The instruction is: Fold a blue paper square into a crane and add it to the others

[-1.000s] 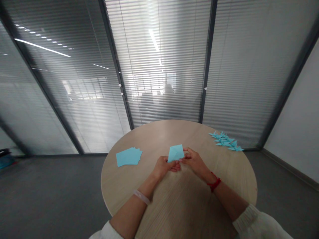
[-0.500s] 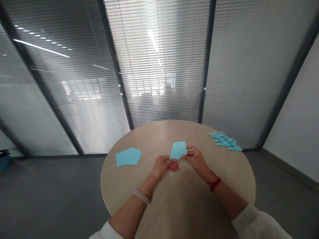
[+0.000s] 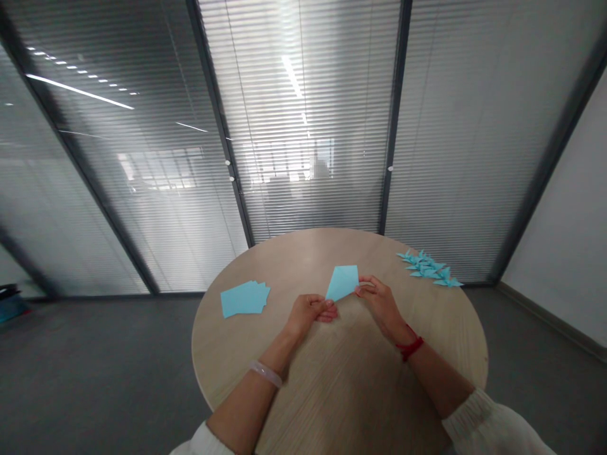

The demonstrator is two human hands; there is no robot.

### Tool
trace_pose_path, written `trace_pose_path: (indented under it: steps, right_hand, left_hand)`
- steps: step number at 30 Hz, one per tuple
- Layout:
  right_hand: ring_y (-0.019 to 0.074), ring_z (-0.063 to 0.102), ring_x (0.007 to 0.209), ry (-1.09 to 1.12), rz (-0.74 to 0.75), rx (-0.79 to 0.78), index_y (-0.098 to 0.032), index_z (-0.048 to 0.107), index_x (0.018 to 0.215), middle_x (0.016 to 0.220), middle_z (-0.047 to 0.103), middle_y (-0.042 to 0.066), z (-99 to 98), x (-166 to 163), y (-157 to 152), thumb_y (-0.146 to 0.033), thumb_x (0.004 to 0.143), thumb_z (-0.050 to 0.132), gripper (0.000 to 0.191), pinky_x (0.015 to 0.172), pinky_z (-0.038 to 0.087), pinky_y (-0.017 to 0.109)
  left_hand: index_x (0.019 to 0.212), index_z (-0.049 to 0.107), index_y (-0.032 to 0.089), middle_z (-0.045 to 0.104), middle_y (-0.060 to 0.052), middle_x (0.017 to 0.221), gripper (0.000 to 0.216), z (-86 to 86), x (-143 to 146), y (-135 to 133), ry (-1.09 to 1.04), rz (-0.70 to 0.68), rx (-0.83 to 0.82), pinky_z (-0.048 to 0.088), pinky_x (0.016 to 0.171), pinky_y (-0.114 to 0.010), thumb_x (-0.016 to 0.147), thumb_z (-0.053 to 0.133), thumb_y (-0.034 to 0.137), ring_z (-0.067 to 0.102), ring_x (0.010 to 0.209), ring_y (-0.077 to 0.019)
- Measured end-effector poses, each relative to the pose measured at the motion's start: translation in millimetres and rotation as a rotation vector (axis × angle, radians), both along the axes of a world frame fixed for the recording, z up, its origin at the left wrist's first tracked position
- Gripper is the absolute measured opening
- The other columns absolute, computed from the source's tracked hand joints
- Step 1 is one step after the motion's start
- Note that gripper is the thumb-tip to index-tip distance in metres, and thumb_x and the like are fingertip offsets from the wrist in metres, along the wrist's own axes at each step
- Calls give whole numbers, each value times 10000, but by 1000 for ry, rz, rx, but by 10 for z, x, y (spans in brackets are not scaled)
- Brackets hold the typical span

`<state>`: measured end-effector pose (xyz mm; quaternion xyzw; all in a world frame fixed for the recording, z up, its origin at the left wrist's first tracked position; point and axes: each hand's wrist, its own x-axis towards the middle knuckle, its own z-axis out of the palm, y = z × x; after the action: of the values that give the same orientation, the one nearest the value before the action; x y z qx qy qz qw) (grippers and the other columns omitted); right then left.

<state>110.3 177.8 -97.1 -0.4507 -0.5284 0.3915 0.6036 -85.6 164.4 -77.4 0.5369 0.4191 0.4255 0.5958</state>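
Observation:
Between my two hands is a sheet of light-blue paper [image 3: 343, 282], folded into a kite-like shape and raised a little above the table. My left hand [image 3: 310, 312] pinches its lower left corner between thumb and fingers. At its lower right edge, my right hand [image 3: 378, 300] has the paper's corner between thumb and fingertips. Left of my hands lies a loose stack of blue paper sheets [image 3: 244, 299]. Several folded blue paper cranes [image 3: 429, 268] sit in a cluster near the far right edge.
The round wooden table [image 3: 303, 249] stands in front of glass partitions with blinds [image 3: 313, 126]. Beyond its edge is dark carpet [image 3: 133, 366]. At the far left, a dark and blue object [image 3: 12, 303] rests on the floor.
The folded paper has shifted slightly right and up, and its outline has turned a little. My right hand has moved slightly right with its corner; the left stays almost in place.

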Motion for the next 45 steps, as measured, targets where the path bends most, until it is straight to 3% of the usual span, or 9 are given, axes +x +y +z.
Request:
trace_pose_path:
  steps: [7, 12, 15, 20, 26, 30, 36, 41, 45]
  right_hand:
    - [210, 647, 689, 2, -13, -19, -180, 627, 908, 732, 714, 56, 24, -25, -17, -413, 655, 680, 348, 645, 483, 317]
    - [215, 656, 684, -23, 38, -29, -177, 644, 838, 719, 713, 63, 51, -62, -39, -406, 657, 665, 293, 642, 490, 320]
    - [192, 640, 641, -84, 76, -9, -171, 650, 826, 696, 705, 49, 74, -89, -74, -393, 672, 665, 272, 620, 478, 299]
    - [178, 624, 638, -122, 117, 24, -169, 647, 839, 690, 697, 31, 93, -97, -110, -410, 685, 664, 287, 608, 453, 277]
    - [194, 637, 679, -153, 102, 52, -181, 634, 878, 738, 701, 37, 59, -75, -77, -400, 727, 629, 266, 631, 461, 288]
    - [197, 640, 722, -232, 37, 112, -187, 629, 951, 759, 691, 25, 44, -63, -61, -366, 782, 563, 254, 690, 467, 299]
    - [201, 637, 827, -383, 7, 202, -198, 585, 1124, 954, 681, 60, 4, -49, -60, -388, 900, 416, 339, 762, 483, 316]
    - [237, 551, 1067, -718, -81, 482, -193, 463, 1324, 1188, 585, 122, 17, -82, -101, -232, 915, 370, 421, 916, 444, 405]
    - [250, 296, 1339, -1111, -47, 746, -265, 516, 1285, 1424, 412, 62, 90, -155, -203, -52, 825, 407, 519, 1070, 282, 483]
  left_hand:
    - [856, 658, 76, 708, -119, 722, 363, -49, -11, 44, 9, 36, 26, 554, 660, -330, 690, 733, 390, 678, 653, -196]
    - [1253, 510, 210, 700, -86, 985, 602, -19, 11, 26, 224, 142, 367, 526, 693, -301, 694, 726, 269, 652, 885, -215]
    - [1236, 537, 236, 657, -81, 1106, 576, -6, 20, 9, 352, 200, 490, 505, 694, -276, 689, 716, 236, 621, 936, -211]
    - [1145, 606, 210, 671, -75, 1017, 424, -18, 7, 15, 425, 233, 522, 477, 708, -272, 725, 665, 234, 609, 794, -179]
    - [1240, 512, 209, 666, -20, 833, 456, -46, 2, 25, 334, 235, 488, 445, 712, -248, 792, 582, 259, 600, 729, -150]
    - [1319, 387, 183, 533, 63, 623, 546, -81, 6, 60, 226, 234, 399, 458, 665, -236, 793, 533, 197, 532, 591, -108]
    - [1219, 453, 170, 633, -21, 818, 608, -29, 17, 17, -52, 67, 105, 529, 669, -293, 666, 694, 253, 617, 724, -151]
    - [899, 624, 93, 666, -79, 816, 390, -16, 36, -27, -34, -75, 45, 541, 669, -310, 606, 769, 305, 632, 712, -181]
    - [892, 644, 102, 677, -83, 832, 380, -16, 38, -35, -51, -37, 41, 536, 627, -280, 602, 776, 309, 634, 705, -173]
